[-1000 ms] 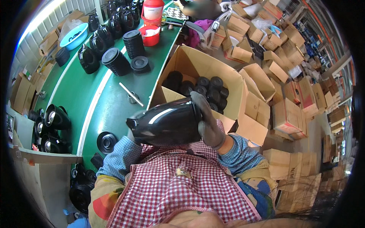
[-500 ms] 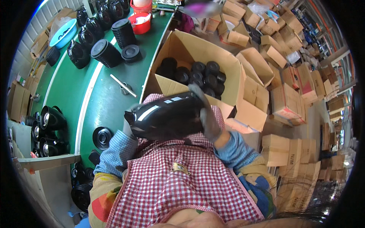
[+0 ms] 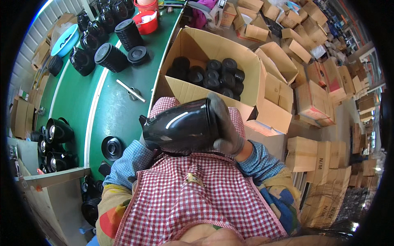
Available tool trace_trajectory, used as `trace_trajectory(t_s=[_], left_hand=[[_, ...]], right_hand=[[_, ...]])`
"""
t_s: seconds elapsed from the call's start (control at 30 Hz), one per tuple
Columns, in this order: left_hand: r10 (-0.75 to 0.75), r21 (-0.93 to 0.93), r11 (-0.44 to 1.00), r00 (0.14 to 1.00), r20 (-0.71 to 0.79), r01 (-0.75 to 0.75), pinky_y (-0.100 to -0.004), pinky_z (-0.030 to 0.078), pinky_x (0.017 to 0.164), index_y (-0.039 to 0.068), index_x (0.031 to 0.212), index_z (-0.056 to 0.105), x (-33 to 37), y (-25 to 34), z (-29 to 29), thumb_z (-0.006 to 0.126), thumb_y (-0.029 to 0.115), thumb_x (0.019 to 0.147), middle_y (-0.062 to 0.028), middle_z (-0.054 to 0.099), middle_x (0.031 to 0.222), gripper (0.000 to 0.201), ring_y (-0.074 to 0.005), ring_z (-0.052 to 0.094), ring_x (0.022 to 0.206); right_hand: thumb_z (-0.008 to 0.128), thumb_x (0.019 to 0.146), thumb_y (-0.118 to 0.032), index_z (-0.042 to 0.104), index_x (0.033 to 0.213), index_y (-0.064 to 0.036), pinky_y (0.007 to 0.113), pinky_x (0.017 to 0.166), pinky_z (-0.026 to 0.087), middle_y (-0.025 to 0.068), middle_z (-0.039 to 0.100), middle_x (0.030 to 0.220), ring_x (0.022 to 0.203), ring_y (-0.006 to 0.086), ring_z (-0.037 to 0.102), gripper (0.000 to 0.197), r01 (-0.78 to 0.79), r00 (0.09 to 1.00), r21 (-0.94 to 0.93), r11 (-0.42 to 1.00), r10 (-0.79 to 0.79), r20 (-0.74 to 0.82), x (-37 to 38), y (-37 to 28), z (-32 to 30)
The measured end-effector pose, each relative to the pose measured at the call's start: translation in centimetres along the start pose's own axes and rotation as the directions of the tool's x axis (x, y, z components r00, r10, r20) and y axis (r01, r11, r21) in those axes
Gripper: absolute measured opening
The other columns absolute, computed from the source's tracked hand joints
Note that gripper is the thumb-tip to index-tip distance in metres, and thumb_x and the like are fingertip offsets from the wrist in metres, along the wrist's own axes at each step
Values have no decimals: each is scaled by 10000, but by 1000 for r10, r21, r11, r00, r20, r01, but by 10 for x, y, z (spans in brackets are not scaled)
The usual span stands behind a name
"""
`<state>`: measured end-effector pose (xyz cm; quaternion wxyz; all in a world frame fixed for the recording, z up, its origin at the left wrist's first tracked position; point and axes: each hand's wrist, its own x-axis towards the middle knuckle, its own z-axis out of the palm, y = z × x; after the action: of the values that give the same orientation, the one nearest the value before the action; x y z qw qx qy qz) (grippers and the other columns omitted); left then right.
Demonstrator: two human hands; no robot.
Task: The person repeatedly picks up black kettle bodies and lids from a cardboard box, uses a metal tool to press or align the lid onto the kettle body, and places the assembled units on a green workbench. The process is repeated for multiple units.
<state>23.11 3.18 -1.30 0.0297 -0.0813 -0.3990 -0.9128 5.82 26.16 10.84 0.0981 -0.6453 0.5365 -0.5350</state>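
Note:
A glossy black jug (image 3: 180,125) lies sideways in front of my checked apron, its small spout toward the left. My right hand (image 3: 226,127), in a grey glove, is closed around the broad end at the right, with the thumb low and the fingers over the top. At the spout end is my left hand (image 3: 143,140), mostly hidden behind the jug; only a bit of glove shows beside the blue sleeve. Just beyond the jug stands an open cardboard box (image 3: 176,91) with several black round-ended pieces (image 3: 212,76) inside.
On the green table (image 3: 106,119) at the left are stacked black lids (image 3: 111,57), a white stick (image 3: 131,90) across a small cup, a round black part (image 3: 112,148), more black jugs (image 3: 82,61), a blue basin (image 3: 65,40) and a red bucket (image 3: 147,23). Cardboard boxes (image 3: 314,102) crowd the right.
The jug has turned so its spout end shows more clearly and its broad end has come round. My right hand has shifted its grip from the top edge to around the broad end.

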Motion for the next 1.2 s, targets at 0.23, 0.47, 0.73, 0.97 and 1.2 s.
trace_trajectory(t_s=[0.23,0.47,0.73,0.97,1.2], left_hand=[[40,188,982,930,-364,31,-474,528,1050,32,1480,475,-25,28,-6,628,193,1009,-194,532,1466,521,-323,578,1302],[105,266,964,938,-331,-14,-481,516,1064,42,1489,463,2,15,22,624,221,1010,-186,539,1453,537,-323,583,1289],[47,264,964,947,-319,41,-488,502,1080,53,1500,449,-7,16,53,620,254,1012,-177,547,1438,555,-323,589,1274],[9,308,951,998,-61,10,-414,455,1095,39,1587,216,-2,33,110,688,179,955,-182,355,1556,802,-302,472,1359],[-77,325,937,981,-176,131,-388,420,1119,27,1613,128,-4,43,130,613,197,995,-196,390,1543,804,-280,497,1331]], right_hand=[[441,1031,-584,231,1628,-133,388,1228,236,111,307,1642,1531,256,257,777,-368,893,540,757,450,-22,8,33,6],[661,900,-617,220,1623,-109,431,1235,246,150,229,1664,1546,317,214,988,-217,968,353,910,247,-43,-14,22,-1],[735,874,-522,367,1546,-16,406,1156,385,159,481,1510,1372,295,492,918,-384,863,367,847,470,-183,-8,3,3],[550,987,-585,448,1514,-142,510,1110,468,110,523,1487,1310,313,550,695,-83,723,974,209,686,-85,-68,75,-14],[577,966,-591,392,1543,-127,520,1111,477,134,488,1511,1346,324,515,763,-75,764,991,112,645,-15,-62,63,5]])
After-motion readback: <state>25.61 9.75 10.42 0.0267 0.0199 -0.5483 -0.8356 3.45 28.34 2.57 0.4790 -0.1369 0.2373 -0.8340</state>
